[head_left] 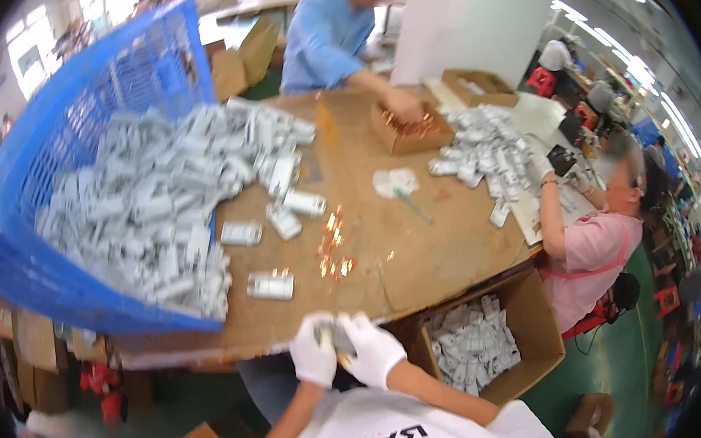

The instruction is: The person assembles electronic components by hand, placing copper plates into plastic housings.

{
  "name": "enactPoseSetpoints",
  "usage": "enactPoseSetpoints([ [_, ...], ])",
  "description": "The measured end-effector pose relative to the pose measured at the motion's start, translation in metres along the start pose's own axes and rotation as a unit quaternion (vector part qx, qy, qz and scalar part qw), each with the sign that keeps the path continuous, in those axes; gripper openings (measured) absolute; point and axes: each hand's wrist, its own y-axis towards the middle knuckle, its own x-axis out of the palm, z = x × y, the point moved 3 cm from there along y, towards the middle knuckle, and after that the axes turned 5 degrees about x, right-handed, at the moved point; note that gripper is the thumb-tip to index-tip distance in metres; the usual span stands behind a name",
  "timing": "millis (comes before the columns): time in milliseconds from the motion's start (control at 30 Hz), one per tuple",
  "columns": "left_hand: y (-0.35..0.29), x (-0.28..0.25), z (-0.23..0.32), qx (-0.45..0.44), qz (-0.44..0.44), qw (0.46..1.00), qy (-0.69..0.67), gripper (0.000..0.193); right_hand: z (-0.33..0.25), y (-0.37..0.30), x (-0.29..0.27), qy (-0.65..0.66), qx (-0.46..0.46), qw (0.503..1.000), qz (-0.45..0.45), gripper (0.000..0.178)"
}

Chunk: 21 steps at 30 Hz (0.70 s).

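In white gloves, my left hand [313, 354] and my right hand [372, 353] come together at the table's near edge. Both are closed on a small greyish plastic housing [337, 338], mostly covered by the fingers. Just beyond them, a single pale grey housing [270, 286] lies flat on the brown table [414, 258]. Another housing [242, 233] lies a little farther off. To the right of these, small shiny copper pieces [333, 247] are scattered on the tabletop.
A tilted blue crate [0, 226] spills heaped housings [161, 194] at left. An open cardboard box [535, 348] of housings stands at my right. Across the table, a person in blue reaches into a small box [395, 139] of copper pieces. A person in pink works at right.
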Motion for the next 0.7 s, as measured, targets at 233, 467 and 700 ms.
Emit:
enactPoseSetpoints([
  [233,0.073,-0.011,0.035,0.021,0.033,0.996,-0.074,0.021,-0.035,0.023,-0.022,-0.109,-0.139,0.952,0.251,0.073],
  [467,0.059,-0.012,0.048,0.006,0.005,0.998,-0.067,0.033,-0.016,0.03,-0.013,-0.12,-0.152,0.934,0.299,0.067],
  [700,0.049,-0.013,0.048,-0.146,-0.055,0.908,-0.39,0.04,-0.014,0.027,-0.014,-0.095,-0.164,0.935,0.298,0.066],
])
